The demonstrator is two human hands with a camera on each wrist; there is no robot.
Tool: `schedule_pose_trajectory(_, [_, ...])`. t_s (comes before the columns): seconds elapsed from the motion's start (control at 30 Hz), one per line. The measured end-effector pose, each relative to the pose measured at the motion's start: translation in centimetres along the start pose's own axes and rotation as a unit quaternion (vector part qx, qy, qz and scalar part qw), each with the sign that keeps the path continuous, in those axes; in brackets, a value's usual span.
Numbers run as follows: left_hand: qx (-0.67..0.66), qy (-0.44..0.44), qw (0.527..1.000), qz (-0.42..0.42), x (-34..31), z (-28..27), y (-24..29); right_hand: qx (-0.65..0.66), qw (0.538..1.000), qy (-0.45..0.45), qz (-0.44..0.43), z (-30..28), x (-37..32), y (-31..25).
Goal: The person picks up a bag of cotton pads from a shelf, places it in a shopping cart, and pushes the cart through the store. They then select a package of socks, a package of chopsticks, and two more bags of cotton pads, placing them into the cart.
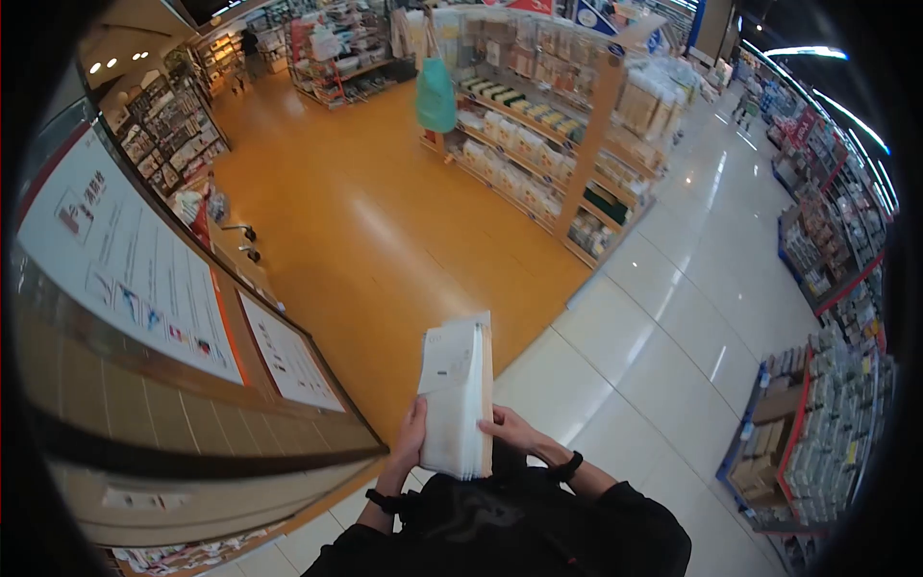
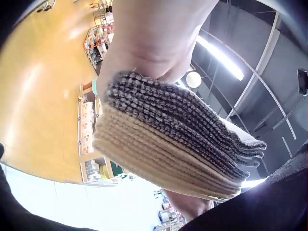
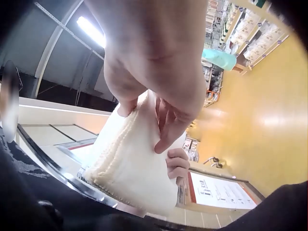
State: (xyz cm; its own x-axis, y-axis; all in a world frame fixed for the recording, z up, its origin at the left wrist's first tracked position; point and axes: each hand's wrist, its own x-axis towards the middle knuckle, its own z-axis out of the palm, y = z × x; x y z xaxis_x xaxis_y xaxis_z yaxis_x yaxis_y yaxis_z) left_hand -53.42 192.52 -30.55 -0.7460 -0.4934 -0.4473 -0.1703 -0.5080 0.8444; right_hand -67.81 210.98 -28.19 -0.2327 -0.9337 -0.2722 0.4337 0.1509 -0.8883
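Item: folded cloth bundle (image 1: 457, 423), held in the air in front of the torso; both hands carry it. Dark speckled ribbed layers (image 2: 168, 113) lie against cream ribbed ones (image 2: 144, 139); a white printed sheet (image 1: 445, 354) covers the far end.

Hands: left hand (image 1: 411, 433) grips the left edge, fingers curled round it. Right hand (image 1: 511, 430) grips the right edge, thumb and fingers on different faces.

Surroundings: orange floor (image 1: 375, 212) ahead, pale tiles (image 1: 635, 356) to the right, framed notice (image 1: 115, 260) to the left.

Risks (judged): layers are loose and fanned at the end nearest the body; if either hand slackens, inner ones could slip out and drop. Uneven grip might tip the far end, since both hands sit toward the near half. Pinching only outer layers could unfold the bundle; rubbing fingers could crease the sheet.
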Motion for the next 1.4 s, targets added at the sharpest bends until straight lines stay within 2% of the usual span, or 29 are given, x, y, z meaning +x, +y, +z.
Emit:
schedule_pose_trajectory(0.13, [-0.042, 0.024, 0.999, 0.0, 6.3, -2.9, 7.9, 0.042, 0.996, -0.066, 0.038, -1.8, 11.3, -4.2])
schedule_pose_trajectory(0.27, [-0.097, 0.053, 0.994, 0.002, 13.0, -9.6, 13.3, 0.042, 0.978, -0.188, 0.075, -2.1, 23.9, -8.4])
schedule_pose_trajectory(0.37, [-0.173, 0.073, 0.982, 0.04, 16.1, -11.9, 18.6, -0.041, 0.963, -0.265, 0.04, -0.1, 31.7, -14.4])
schedule_pose_trajectory(0.43, [-0.212, 0.101, 0.97, 0.059, 19.4, -14.4, 20.1, -0.05, 0.96, -0.266, 0.076, 0.9, 37.1, -16.8])
schedule_pose_trajectory(0.5, [-0.217, 0.21, 0.948, 0.095, 22.9, -17.3, 21.6, -0.071, 0.961, -0.254, 0.089, 1.7, 43.1, -17.0])
schedule_pose_trajectory(0.63, [-0.184, 0.253, 0.939, 0.141, 31.3, -23.7, 25.4, -0.107, 0.954, -0.248, 0.128, 1.7, 54.4, -17.5])
schedule_pose_trajectory(0.7, [-0.104, 0.26, 0.952, 0.123, 35.3, -26.0, 29.0, -0.237, 0.929, -0.243, 0.148, 2.1, 60.4, -18.8])
schedule_pose_trajectory(0.73, [-0.097, 0.246, 0.958, 0.112, 38.5, -28.3, 28.6, -0.243, 0.917, -0.272, 0.165, 2.0, 63.1, -19.4])
schedule_pose_trajectory(0.77, [-0.094, 0.23, 0.961, 0.123, 40.7, -29.0, 30.8, -0.236, 0.924, -0.251, 0.165, 1.5, 65.9, -20.0])
schedule_pose_trajectory(0.8, [-0.088, 0.261, 0.955, 0.111, 42.3, -29.2, 34.0, -0.229, 0.932, -0.229, 0.165, 1.3, 68.5, -20.8])
schedule_pose_trajectory(0.83, [-0.113, 0.205, 0.967, 0.104, 44.0, -30.0, 36.9, -0.241, 0.937, -0.208, 0.143, 1.5, 70.5, -22.8])
schedule_pose_trajectory(0.87, [-0.077, 0.207, 0.969, 0.11, 46.6, -31.0, 38.3, -0.253, 0.943, -0.185, 0.115, 1.6, 72.5, -25.0])
schedule_pose_trajectory(0.9, [-0.042, 0.191, 0.974, 0.116, 49.2, -32.2, 39.9, -0.26, 0.934, -0.211, 0.123, 1.3, 74.7, -26.3])
schedule_pose_trajectory(0.93, [-0.052, 0.21, 0.969, 0.118, 51.0, -32.7, 42.0, -0.266, 0.94, -0.18, 0.115, 0.8, 76.4, -27.3])
schedule_pose_trajectory(0.97, [-0.027, 0.167, 0.98, 0.104, 53.0, -33.4, 44.2, -0.269, 0.947, -0.144, 0.105, 0.2, 78.3, -28.1])
schedule_pose_trajectory(1.0, [0.0, 0.119, 0.989, 0.087, 54.7, -33.9, 45.9, -0.268, 0.944, -0.155, 0.111, -0.3, 79.8, -28.8])
schedule_pose_trajectory(1.03, [-0.002, 0.129, 0.988, 0.083, 56.5, -34.5, 47.2, -0.254, 0.951, -0.145, 0.1, -0.8, 81.4, -29.2])
schedule_pose_trajectory(1.1, [0.048, 0.071, 0.993, 0.078, 60.4, -36.0, 49.9, -0.24, 0.956, -0.143, 0.089, -1.6, 84.9, -29.8])
schedule_pose_trajectory(1.13, [0.046, 0.082, 0.992, 0.079, 62.3, -36.7, 51.5, -0.227, 0.961, -0.13, 0.094, -2.0, 86.9, -30.1])
schedule_pose_trajectory(1.2, [0.037, 0.032, 0.998, 0.046, 65.7, -38.0, 54.0, -0.216, 0.961, -0.135, 0.105, -3.6, 91.0, -30.4])
schedule_pose_trajectory(1.27, [0.041, 0.044, 0.998, 0.018, 70.2, -40.0, 56.5, -0.194, 0.968, -0.127, 0.1, -5.5, 96.1, -30.7])
schedule_pose_trajectory(1.33, [0.04, 0.069, 0.997, -0.011, 73.5, -42.2, 58.9, -0.169, 0.962, -0.183, 0.112, -6.0, 101.8, -32.1])
schedule_pose_trajectory(1.4, [0.043, 0.097, 0.991, 0.08, 76.8, -44.2, 62.6, -0.126, 0.971, -0.189, 0.08, -5.9, 108.1, -34.4])
